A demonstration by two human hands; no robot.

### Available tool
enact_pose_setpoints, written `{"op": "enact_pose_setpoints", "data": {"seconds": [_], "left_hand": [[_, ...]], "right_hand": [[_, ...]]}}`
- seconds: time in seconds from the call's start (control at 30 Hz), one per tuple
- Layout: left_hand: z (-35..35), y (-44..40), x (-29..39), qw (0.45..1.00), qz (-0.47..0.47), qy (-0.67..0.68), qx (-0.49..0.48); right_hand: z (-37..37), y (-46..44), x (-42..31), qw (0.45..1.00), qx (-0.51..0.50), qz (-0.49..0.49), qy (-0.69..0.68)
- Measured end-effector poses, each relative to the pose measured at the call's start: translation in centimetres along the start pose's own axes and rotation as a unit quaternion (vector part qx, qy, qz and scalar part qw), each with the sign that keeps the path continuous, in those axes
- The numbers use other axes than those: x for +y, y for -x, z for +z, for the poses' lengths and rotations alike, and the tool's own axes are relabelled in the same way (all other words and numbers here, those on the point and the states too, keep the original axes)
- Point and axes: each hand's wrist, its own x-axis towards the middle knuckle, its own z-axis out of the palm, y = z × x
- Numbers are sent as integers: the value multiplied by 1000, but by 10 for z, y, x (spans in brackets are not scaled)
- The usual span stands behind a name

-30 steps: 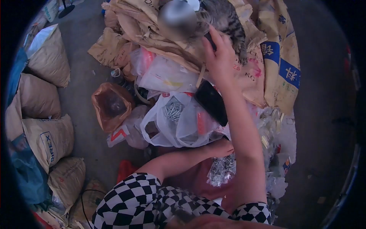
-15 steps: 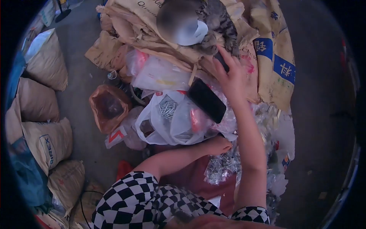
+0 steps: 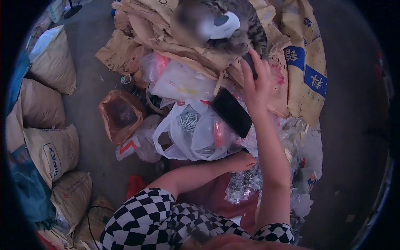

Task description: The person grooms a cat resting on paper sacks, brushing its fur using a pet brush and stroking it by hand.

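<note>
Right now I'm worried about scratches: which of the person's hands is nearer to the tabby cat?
Right. The right hand is just below the tabby cat in view, close to it; the left hand is much lower, by the clear packets of small metal hardware.

Cat [image 3: 255, 30] on paper sacks [image 3: 278, 98]
</note>
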Motion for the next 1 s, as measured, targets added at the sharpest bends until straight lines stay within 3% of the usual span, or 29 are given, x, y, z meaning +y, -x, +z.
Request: {"op": "enact_pose_setpoints", "data": {"seconds": [0.13,0.2,0.33,0.43,0.7,0.8,1.0], "left_hand": [[14,-1,-8,1000,-13,10,6],[25,-1,-17,992,65,15,103],[41,-6,-29,987,98,-29,123],[33,-3,-21,987,83,36,135],[3,-1,-4,1000,-4,30,-7],[-7,-1,3,999,-15,40,-28],[0,-2,-3,1000,8,-7,-25]], "right_hand": [[22,-14,-6,999,28,7,-28],[34,-24,-10,998,26,25,-41],[48,-37,-14,1000,5,-11,-15],[40,-40,-21,1000,-25,-5,-3],[-7,-17,-19,986,-104,38,128],[-22,-7,-12,981,-130,68,129],[-41,2,-14,985,-123,33,119]]}}
